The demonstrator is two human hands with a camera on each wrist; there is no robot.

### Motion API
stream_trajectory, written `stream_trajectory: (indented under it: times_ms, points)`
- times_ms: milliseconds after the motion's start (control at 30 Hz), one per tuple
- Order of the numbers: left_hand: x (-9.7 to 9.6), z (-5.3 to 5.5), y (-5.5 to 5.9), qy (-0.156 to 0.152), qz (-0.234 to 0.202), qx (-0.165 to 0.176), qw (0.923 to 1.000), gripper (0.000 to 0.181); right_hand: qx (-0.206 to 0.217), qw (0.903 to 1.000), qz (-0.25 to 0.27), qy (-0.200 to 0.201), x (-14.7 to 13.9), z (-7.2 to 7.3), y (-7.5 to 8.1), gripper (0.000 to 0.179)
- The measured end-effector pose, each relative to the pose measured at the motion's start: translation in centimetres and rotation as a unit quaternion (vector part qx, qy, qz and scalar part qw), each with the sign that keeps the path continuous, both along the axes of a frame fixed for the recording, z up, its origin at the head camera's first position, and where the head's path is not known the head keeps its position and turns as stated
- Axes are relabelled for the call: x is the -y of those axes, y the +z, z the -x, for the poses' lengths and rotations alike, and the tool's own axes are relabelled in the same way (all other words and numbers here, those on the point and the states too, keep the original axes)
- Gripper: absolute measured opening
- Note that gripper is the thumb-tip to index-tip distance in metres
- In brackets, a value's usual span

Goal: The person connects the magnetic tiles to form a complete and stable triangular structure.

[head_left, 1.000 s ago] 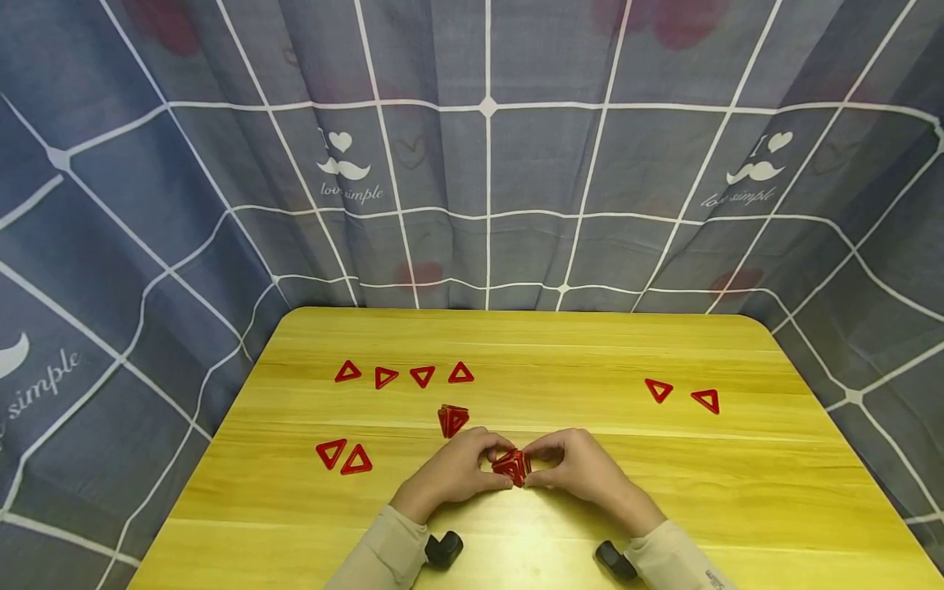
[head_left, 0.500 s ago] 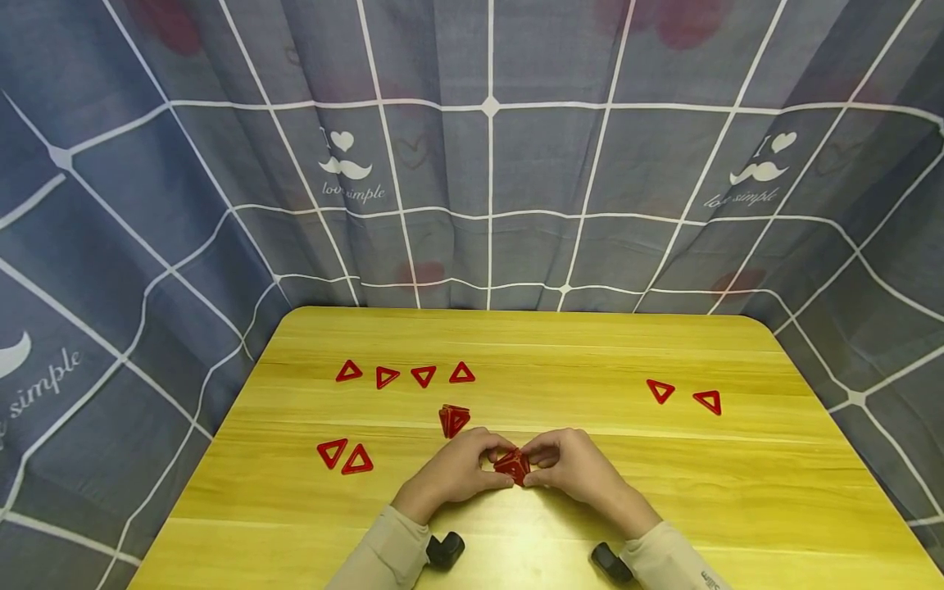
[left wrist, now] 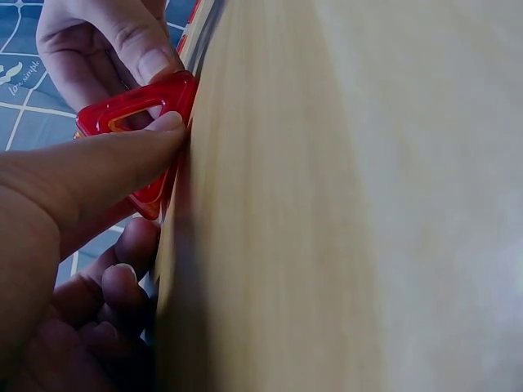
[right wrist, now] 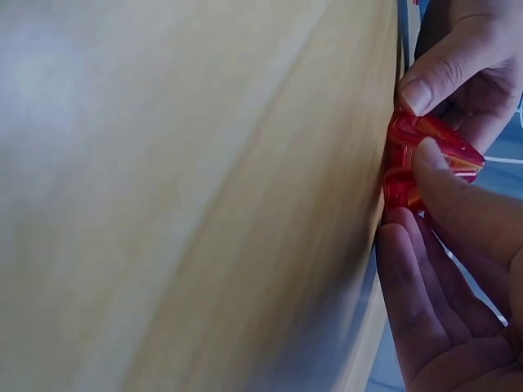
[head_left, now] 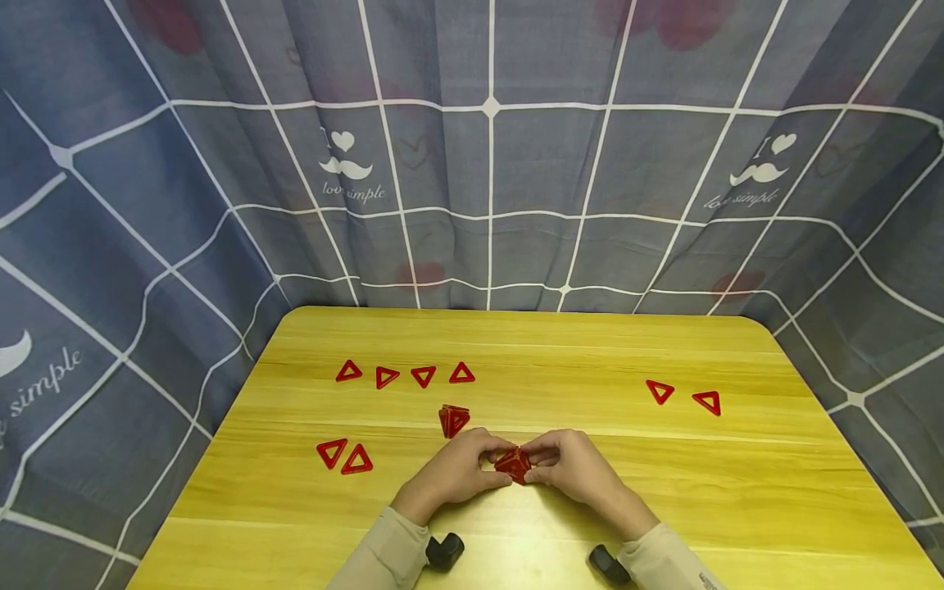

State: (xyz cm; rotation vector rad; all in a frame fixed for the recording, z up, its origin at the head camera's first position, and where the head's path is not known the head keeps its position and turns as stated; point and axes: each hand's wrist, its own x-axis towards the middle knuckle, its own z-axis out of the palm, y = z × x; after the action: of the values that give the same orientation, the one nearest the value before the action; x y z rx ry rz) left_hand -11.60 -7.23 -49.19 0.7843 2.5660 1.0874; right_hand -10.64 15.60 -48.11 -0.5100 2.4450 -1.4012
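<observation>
Low in the middle of the head view, a small pyramid of red triangular tiles (head_left: 513, 465) stands on the table between both hands. On its left side my left hand (head_left: 466, 469) pinches it with thumb and fingers. From the other side my right hand (head_left: 578, 469) pinches it the same way. Hollow-centred faces show on the tile pyramid (left wrist: 181, 88) in the left wrist view, with the left thumb over one face. The right wrist view has the right thumb pressed on the pyramid (right wrist: 400, 151), which sits at the table surface. Fingers hide part of it.
A second red pyramid (head_left: 454, 420) stands just behind the left hand. Several flat red triangles (head_left: 424, 376) lie in a row at the back left, two more triangles (head_left: 357, 460) at left, and two (head_left: 660, 391) at right. A curtain (head_left: 487, 205) surrounds the table (head_left: 590, 352).
The tiles between the hands have drawn together into a more compact pyramid. My right hand has shifted very slightly, while the left hand and the other triangles stay in place.
</observation>
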Motion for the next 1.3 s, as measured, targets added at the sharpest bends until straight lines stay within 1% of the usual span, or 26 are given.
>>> stream_trajectory:
  times_ms: [200,467,533,633,767,867,933,1000,1100,1200,1300]
  points:
    - [0.0,0.0,0.0,0.003,0.003,-0.001,1.0,0.039,0.003,1.0,0.0,-0.005,-0.1,0.0,-0.2,0.04]
    - [0.0,0.1,-0.1,-0.003,-0.002,-0.007,1.0,0.035,-0.026,0.9996,-0.012,-0.003,0.5,-0.2,0.0,0.039]
    - [0.1,0.1,-0.1,-0.002,-0.006,-0.003,1.0,0.036,-0.03,0.9994,-0.014,0.001,0.6,-0.1,0.0,0.039]
    - [0.2,0.1,-0.1,0.008,-0.022,0.01,0.9997,0.039,-0.036,0.9991,-0.02,0.01,0.6,0.1,0.1,0.044]
    - [0.6,0.0,-0.1,0.025,-0.056,0.026,0.9978,0.04,-0.054,0.9974,-0.035,0.032,0.2,0.5,0.0,0.052]
    - [0.8,-0.2,0.0,0.028,-0.069,0.032,0.9967,0.04,-0.066,0.9957,-0.045,0.046,-0.1,0.8,-0.1,0.049]
    - [1.0,-0.2,0.1,0.03,-0.066,0.031,0.9968,0.041,-0.071,0.995,-0.048,0.052,-0.2,1.0,-0.2,0.045]
    - [1.3,-0.3,0.3,0.034,-0.062,0.031,0.997,0.041,-0.076,0.9945,-0.046,0.056,-0.3,1.2,-0.2,0.044]
    - [2.1,-0.7,0.7,0.04,-0.063,0.03,0.9967,0.039,-0.078,0.9938,-0.041,0.069,-0.5,1.5,-0.3,0.048]
    - [3.3,-1.3,1.1,0.046,-0.078,0.028,0.9955,0.035,-0.069,0.9932,-0.038,0.086,-0.5,1.7,-0.4,0.05]
    - [4.8,-2.1,1.8,0.058,-0.088,0.014,0.9944,0.032,-0.062,0.9926,-0.044,0.095,-0.4,1.9,-0.3,0.045]
